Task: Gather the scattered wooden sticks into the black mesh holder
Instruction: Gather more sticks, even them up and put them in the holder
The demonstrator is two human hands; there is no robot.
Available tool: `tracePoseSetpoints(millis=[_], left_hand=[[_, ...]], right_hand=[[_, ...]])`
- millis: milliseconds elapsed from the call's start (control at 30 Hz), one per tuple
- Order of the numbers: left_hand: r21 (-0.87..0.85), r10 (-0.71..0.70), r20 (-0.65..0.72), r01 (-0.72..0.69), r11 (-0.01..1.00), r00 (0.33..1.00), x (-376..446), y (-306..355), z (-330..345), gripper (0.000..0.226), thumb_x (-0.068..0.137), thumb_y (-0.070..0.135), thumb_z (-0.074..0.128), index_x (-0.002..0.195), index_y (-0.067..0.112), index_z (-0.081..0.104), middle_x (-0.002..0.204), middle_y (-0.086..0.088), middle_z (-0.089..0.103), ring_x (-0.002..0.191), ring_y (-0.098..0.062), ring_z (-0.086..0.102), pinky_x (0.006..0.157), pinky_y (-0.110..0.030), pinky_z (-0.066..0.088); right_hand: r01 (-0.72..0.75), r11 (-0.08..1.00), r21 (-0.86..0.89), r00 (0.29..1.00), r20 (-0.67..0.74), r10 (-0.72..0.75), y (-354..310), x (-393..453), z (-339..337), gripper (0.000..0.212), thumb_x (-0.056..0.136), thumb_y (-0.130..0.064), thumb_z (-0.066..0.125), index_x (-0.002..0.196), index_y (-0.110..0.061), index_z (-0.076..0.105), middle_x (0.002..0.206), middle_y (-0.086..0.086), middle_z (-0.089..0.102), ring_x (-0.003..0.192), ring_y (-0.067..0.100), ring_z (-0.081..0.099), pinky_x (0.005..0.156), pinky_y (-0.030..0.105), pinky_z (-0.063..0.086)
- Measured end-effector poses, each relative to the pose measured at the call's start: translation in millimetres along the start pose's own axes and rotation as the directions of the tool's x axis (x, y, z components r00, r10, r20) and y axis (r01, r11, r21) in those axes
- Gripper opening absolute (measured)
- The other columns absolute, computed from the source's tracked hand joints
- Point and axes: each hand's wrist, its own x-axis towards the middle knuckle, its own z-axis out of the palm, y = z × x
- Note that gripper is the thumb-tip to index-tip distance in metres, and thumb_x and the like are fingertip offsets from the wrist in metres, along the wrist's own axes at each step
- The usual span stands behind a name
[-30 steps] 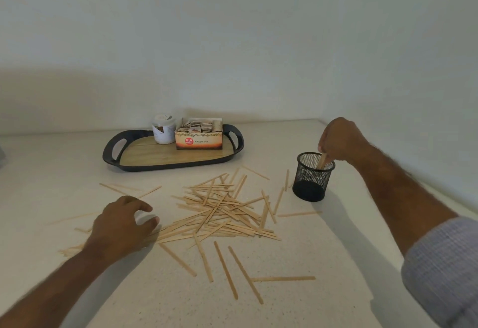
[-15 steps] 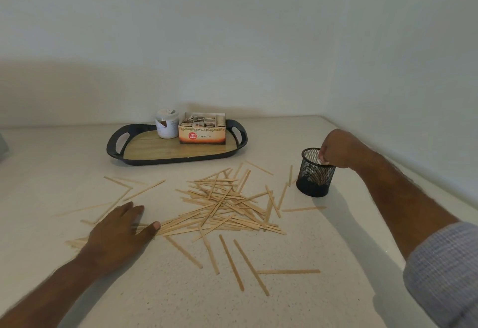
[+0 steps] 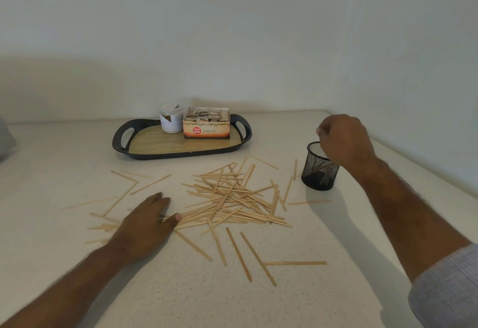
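Note:
Several thin wooden sticks (image 3: 232,198) lie criss-crossed in a pile at the middle of the pale counter, with loose ones spread to the left and front. The black mesh holder (image 3: 320,170) stands upright right of the pile, and sticks show faintly through its mesh. My left hand (image 3: 147,224) rests flat on the counter at the pile's left end, fingers straight, thumb touching the sticks. My right hand (image 3: 344,139) hovers just above the holder's rim, fingers loosely curled downward, with no stick visible in it.
A black-rimmed tray (image 3: 119,144) with a wooden base sits behind the pile, carrying a white jar (image 3: 171,118) and a box of ginger tea (image 3: 206,126). Walls close the counter at the back and right. A grey object (image 3: 5,139) shows at the left edge.
My right hand lowered a stick into the holder, let it go and rose above the rim. My left hand flattened from a curled pose onto the sticks.

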Motion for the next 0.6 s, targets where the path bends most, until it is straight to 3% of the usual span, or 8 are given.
tracePoseSetpoints(millis=[100,200,267,367,467,600], left_hand=[[-0.048,0.070,-0.015,-0.071,0.996,0.997,4.6,13.2,7.7,0.055,0.101,0.039,0.042,0.150,0.015,0.033,0.162,-0.002,0.021,0.149,-0.018,0.018,0.119,-0.033,0.016],[-0.105,0.119,-0.041,-0.123,0.987,0.992,9.4,26.5,14.1,0.046,0.102,0.023,0.043,0.147,0.015,0.039,0.160,-0.001,0.028,0.147,-0.017,0.024,0.116,-0.026,0.016],[-0.150,0.143,-0.051,-0.150,0.977,0.988,11.2,34.5,17.3,0.045,0.100,0.011,0.043,0.145,0.014,0.043,0.157,-0.003,0.034,0.145,-0.017,0.028,0.116,-0.024,0.017],[-0.215,0.176,-0.056,-0.184,0.959,0.983,11.6,44.4,18.4,0.048,0.093,-0.007,0.044,0.137,0.010,0.053,0.152,-0.006,0.042,0.142,-0.018,0.034,0.108,-0.014,0.018],[-0.241,0.234,-0.044,-0.237,0.941,0.971,10.4,52.1,16.9,0.054,0.085,-0.017,0.044,0.130,0.010,0.060,0.150,-0.005,0.044,0.141,-0.018,0.035,0.109,-0.015,0.020],[-0.347,0.269,-0.085,-0.282,0.895,0.959,7.9,57.0,15.4,0.045,0.088,-0.013,0.047,0.120,0.013,0.067,0.142,0.000,0.052,0.135,-0.013,0.043,0.110,-0.021,0.030]], right_hand=[[0.069,0.991,0.118,0.997,0.018,-0.072,-23.8,-21.6,6.0,0.018,0.091,-0.020,0.057,0.089,-0.011,0.072,0.089,0.007,0.073,0.083,0.026,0.065,0.074,0.029,0.048],[0.112,0.978,0.175,0.965,0.214,-0.149,-37.2,-43.2,25.5,0.016,0.091,-0.018,0.059,0.088,-0.010,0.074,0.093,0.006,0.074,0.085,0.022,0.066,0.075,0.023,0.042],[0.108,0.981,0.163,0.896,0.412,-0.167,-40.6,-59.1,43.4,0.017,0.091,-0.023,0.061,0.097,-0.011,0.072,0.102,0.005,0.070,0.086,0.017,0.063,0.076,0.022,0.041],[0.107,0.994,0.034,0.773,0.625,-0.105,-41.4,-80.9,73.6,0.040,0.091,-0.037,0.059,0.119,-0.009,0.061,0.120,0.009,0.058,0.106,0.022,0.056,0.089,0.031,0.045],[0.261,0.964,-0.052,0.736,0.657,-0.163,-48.5,-95.3,96.5,0.043,0.094,-0.043,0.050,0.116,-0.008,0.059,0.119,0.011,0.052,0.114,0.029,0.045,0.084,0.034,0.037],[0.327,0.933,0.148,0.709,0.614,-0.346,-67.5,-107.3,102.8,0.024,0.091,-0.023,0.054,0.109,-0.010,0.064,0.110,0.011,0.056,0.107,0.029,0.049,0.089,0.035,0.041]])
